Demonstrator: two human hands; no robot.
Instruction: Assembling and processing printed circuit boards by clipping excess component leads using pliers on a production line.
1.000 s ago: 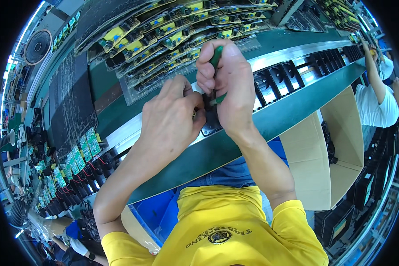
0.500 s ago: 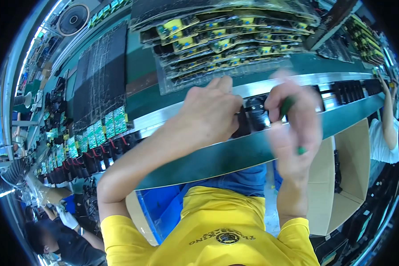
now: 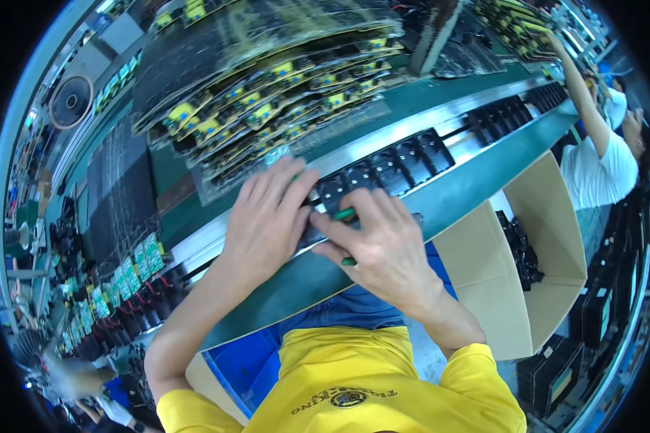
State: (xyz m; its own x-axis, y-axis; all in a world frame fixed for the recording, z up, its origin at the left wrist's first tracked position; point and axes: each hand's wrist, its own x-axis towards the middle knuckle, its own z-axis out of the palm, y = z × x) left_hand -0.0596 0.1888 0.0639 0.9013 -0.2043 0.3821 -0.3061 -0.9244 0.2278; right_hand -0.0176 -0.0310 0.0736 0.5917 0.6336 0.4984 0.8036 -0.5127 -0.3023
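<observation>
My right hand (image 3: 383, 249) is closed around a tool with two green handles (image 3: 348, 214); its working end is hidden behind my fingers. The thumb and forefinger meet at the near end of a row of black plastic cases (image 3: 393, 167) on the metal rail. Close beside it, my left hand (image 3: 267, 220) lies with its fingers stretched out over the rail, touching the nearest cases. What lies under its palm is covered.
Stacked sheets of yellow-and-black circuit parts (image 3: 267, 108) stand beyond the rail. Green circuit boards (image 3: 148, 254) with wires line the left. A cardboard box (image 3: 484, 289) with black parts stands at the right, below the bench edge. Co-workers are at both sides.
My right hand has come down and left with the green-handled tool to meet the left hand. My left fingers have straightened from a curled pose. The whole view has shifted, uncovering more black cases.
</observation>
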